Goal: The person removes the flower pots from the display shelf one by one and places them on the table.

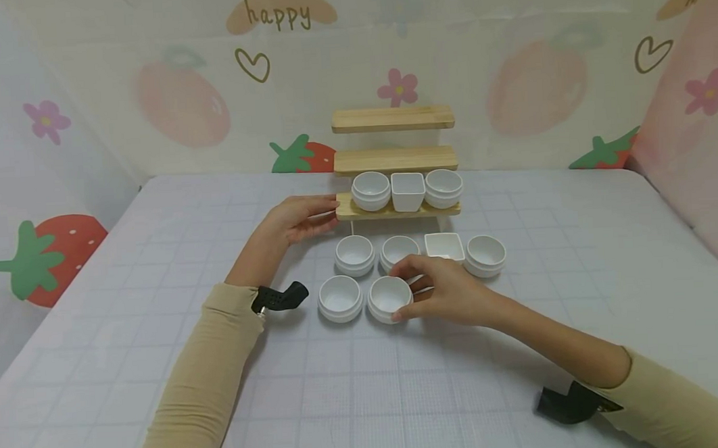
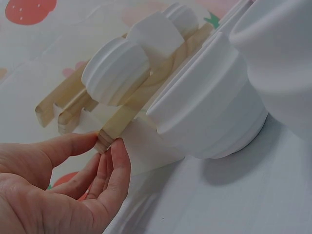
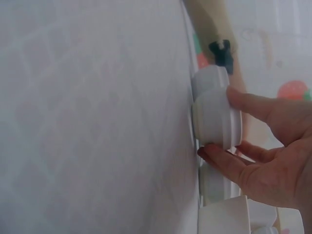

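Observation:
My left hand (image 1: 300, 219) pinches the left end of the lowest wooden shelf board (image 1: 398, 212) between thumb and fingers, as the left wrist view also shows. On that board stand a round white bowl (image 1: 371, 191), a square white bowl (image 1: 408, 192) and another round bowl (image 1: 444, 188). My right hand (image 1: 448, 290) holds a round white bowl (image 1: 389, 299) by its sides, thumb at the near side and fingers at the far side. Left of it sits a matching bowl (image 1: 340, 298). Behind them is a row of several bowls, one square (image 1: 444, 246), partly hidden by my right hand.
The upper board (image 1: 393, 119) and middle board (image 1: 395, 160) of the tiered stand rise behind the lowest one. At the row's right end is a round bowl (image 1: 485, 255). A printed backdrop (image 1: 326, 70) stands behind the grid-patterned tabletop (image 1: 368, 399).

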A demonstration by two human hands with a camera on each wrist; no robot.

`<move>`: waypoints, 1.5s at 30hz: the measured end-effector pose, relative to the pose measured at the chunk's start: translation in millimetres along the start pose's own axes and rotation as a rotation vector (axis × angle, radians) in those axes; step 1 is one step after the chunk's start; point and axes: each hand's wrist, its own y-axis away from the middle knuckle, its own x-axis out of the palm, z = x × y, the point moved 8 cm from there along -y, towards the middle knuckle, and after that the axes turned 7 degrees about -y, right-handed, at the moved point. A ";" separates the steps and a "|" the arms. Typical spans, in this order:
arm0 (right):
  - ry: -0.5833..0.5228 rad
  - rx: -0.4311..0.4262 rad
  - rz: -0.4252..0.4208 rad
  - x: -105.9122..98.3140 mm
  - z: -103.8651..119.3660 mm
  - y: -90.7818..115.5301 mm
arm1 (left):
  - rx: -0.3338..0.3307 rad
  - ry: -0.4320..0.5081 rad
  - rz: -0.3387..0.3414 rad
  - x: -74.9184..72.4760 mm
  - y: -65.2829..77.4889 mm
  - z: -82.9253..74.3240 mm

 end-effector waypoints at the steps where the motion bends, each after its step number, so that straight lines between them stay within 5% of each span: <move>1: -0.001 0.003 -0.002 0.1 -0.4 -0.2 | 0.002 -0.002 -0.001 0.1 -0.1 -0.1; 28: -0.027 -0.022 0.073 -4.8 3.9 0.6 | 0.000 0.016 -0.003 -0.4 -0.9 0.2; 37: 0.040 -0.054 0.103 -12.2 9.2 0.3 | 0.000 0.007 -0.006 -0.3 -0.5 0.4; 45: 0.019 -0.009 0.111 -19.8 11.6 1.6 | -0.002 0.005 -0.005 -0.5 -0.4 0.1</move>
